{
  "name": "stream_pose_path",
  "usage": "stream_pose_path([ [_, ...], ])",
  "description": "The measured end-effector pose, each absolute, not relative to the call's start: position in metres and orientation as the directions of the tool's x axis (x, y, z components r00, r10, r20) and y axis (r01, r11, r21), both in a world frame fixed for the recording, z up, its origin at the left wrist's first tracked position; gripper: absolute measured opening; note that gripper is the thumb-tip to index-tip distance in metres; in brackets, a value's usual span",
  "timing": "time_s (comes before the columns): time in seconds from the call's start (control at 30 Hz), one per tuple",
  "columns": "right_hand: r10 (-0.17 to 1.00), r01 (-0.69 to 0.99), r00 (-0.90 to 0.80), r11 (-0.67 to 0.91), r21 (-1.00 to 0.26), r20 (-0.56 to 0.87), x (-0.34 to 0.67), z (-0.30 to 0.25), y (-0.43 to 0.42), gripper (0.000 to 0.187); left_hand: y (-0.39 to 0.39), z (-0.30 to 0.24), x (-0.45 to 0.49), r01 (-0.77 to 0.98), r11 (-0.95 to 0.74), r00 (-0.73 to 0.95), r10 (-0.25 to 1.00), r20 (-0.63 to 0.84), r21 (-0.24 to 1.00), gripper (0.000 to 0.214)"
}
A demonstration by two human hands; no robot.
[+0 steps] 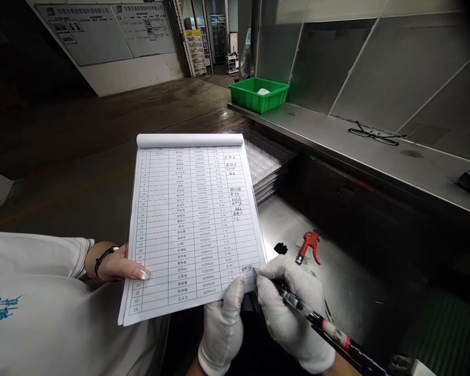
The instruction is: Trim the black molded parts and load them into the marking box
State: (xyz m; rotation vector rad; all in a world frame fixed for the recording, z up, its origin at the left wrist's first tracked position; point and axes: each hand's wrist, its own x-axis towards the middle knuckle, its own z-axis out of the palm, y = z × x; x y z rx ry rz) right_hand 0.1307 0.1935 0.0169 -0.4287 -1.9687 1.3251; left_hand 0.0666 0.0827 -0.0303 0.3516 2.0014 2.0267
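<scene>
A stack of printed list sheets, its top page rolled back, is held up in front of me. My left hand, in a white glove, pinches the bottom edge with the thumb on top. In my gloved right hand is a black pen, its tip touching the last column near the lower right corner. Handwritten marks stand beside the tip and higher in that column. Another person's hand, with a dark wristband, grips the sheets' left edge.
Beyond the sheets lie stacked clear plastic trays. On the metal worktop rest a red air blow gun and a small black item. The shelf above carries a green bin and eyeglasses.
</scene>
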Motion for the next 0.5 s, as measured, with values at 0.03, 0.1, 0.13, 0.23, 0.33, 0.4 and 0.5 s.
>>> stream_pose_path([
  [0.03, 0.615, -0.118, -0.692, 0.421, -0.9, 0.378, 0.131, 0.016, 0.193, 0.013, 0.083, -0.03, 0.067, -0.019, -0.009, -0.935, 0.355, -0.015, 1.0, 0.043],
  [0.1, 0.605, -0.115, -0.694, 0.44, -0.891, 0.389, 0.131, 0.016, 0.194, 0.012, 0.083, -0.03, 0.065, -0.012, -0.006, -0.937, 0.348, -0.009, 1.0, 0.043],
  [0.13, 0.603, -0.109, -0.697, 0.445, -0.889, 0.388, 0.131, 0.015, 0.194, 0.012, 0.083, -0.029, 0.065, -0.006, 0.001, -0.939, 0.343, -0.007, 1.0, 0.043],
  [0.23, 0.581, -0.118, -0.719, 0.438, -0.891, 0.381, 0.131, 0.015, 0.195, 0.013, 0.083, -0.026, 0.063, 0.005, 0.027, -0.939, 0.343, -0.004, 1.0, 0.045],
  [0.33, 0.592, -0.115, -0.708, 0.441, -0.89, 0.385, 0.131, 0.016, 0.195, 0.013, 0.087, -0.025, 0.067, 0.012, 0.043, -0.945, 0.327, -0.003, 0.999, 0.05],
  [0.4, 0.612, -0.09, -0.701, 0.434, -0.896, 0.367, 0.131, 0.016, 0.194, 0.013, 0.089, -0.028, 0.07, 0.011, 0.051, -0.963, 0.271, -0.003, 0.999, 0.056],
  [0.5, 0.68, -0.004, -0.675, 0.382, -0.924, 0.285, 0.129, 0.02, 0.188, 0.021, 0.08, -0.033, 0.054, 0.013, 0.054, -0.983, 0.183, 0.003, 0.998, 0.061],
])
